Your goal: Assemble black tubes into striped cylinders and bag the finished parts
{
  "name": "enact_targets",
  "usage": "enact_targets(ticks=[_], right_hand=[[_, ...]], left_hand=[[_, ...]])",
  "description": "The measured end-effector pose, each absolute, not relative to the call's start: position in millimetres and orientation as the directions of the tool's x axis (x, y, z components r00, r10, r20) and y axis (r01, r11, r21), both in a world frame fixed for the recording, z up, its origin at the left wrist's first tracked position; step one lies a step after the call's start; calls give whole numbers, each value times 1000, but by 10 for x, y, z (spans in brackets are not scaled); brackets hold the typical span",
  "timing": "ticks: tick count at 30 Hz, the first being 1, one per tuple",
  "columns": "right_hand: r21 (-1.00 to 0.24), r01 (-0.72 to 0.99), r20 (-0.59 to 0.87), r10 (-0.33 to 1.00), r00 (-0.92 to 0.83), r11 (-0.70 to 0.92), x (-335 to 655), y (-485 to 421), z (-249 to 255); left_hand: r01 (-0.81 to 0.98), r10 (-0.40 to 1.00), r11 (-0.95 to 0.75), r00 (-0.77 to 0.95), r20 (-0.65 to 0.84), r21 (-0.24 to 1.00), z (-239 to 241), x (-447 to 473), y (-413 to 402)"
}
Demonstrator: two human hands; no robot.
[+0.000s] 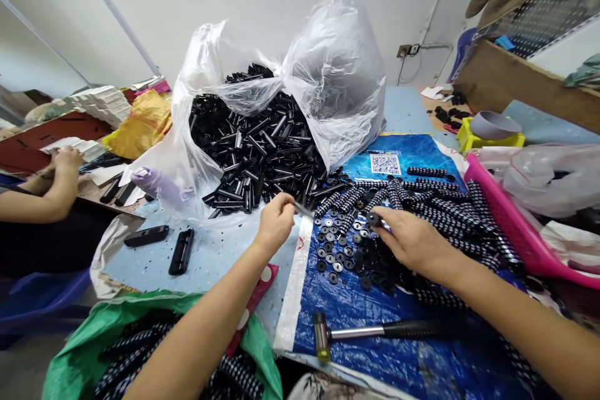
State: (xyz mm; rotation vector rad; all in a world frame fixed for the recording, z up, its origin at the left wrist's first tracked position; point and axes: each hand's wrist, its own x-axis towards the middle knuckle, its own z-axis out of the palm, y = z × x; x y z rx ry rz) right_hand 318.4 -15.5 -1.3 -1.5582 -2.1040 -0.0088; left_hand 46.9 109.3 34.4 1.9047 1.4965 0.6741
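My left hand (276, 223) is closed around a thin grey metal piece (304, 209) that points toward the small round parts; its exact kind is unclear. Between the thumb and fingers of my right hand (415, 240) is a black round cap (374, 220). Below and between the hands, black and silver washers (334, 257) lie scattered on a blue plastic sheet (365, 306). Black rollers with white dots (435, 215) are heaped behind and beside my right hand. A mallet (356, 331) with a black handle lies in front.
A clear plastic bag (337, 81) spills black plastic parts (262, 144) at the back. Two black cases (182, 251) lie left. A green sack (79, 350) holds dotted rollers at front left. The pink basket (497, 212) stands right. Another person's hands (67, 162) are far left.
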Motion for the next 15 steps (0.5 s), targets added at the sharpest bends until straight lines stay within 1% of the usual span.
enact_targets(ticks=[1,2,3,4,5,6,7,8,10,12,15], right_hand=[[-425,848,391,909,-143,317,3091,-271,14],[-641,720,332,942,-54,267,2977,-383,37],[-846,503,219,976,22,178,2848,-484,53],[-970,238,72,995,74,52,2714,-569,63],[-996,-27,-87,991,98,-84,2581,-635,67],[-952,-236,-222,970,100,-194,2459,-683,67],[-884,-384,-325,941,99,-265,2354,-715,64],[-825,-479,-391,915,103,-299,2270,-735,61],[-778,-555,-425,897,119,-295,2166,-760,65],[-786,-559,-402,905,139,-263,2129,-784,85],[-804,-554,-363,916,169,-216,2106,-824,133]], left_hand=[[565,981,-105,195,-9,819,329,412,962],[437,986,-28,158,-46,899,305,372,825],[285,988,52,122,-90,957,277,351,687],[135,986,123,94,-136,983,250,348,554],[18,981,177,82,-178,984,227,362,430],[-47,974,214,88,-209,976,211,387,318],[-86,965,247,111,-237,965,205,418,220],[-107,953,282,149,-265,953,208,451,135],[-120,912,357,257,-319,926,235,512,1],[-124,872,412,341,-351,903,271,557,-104],[-95,868,390,369,-332,916,303,624,-246]])
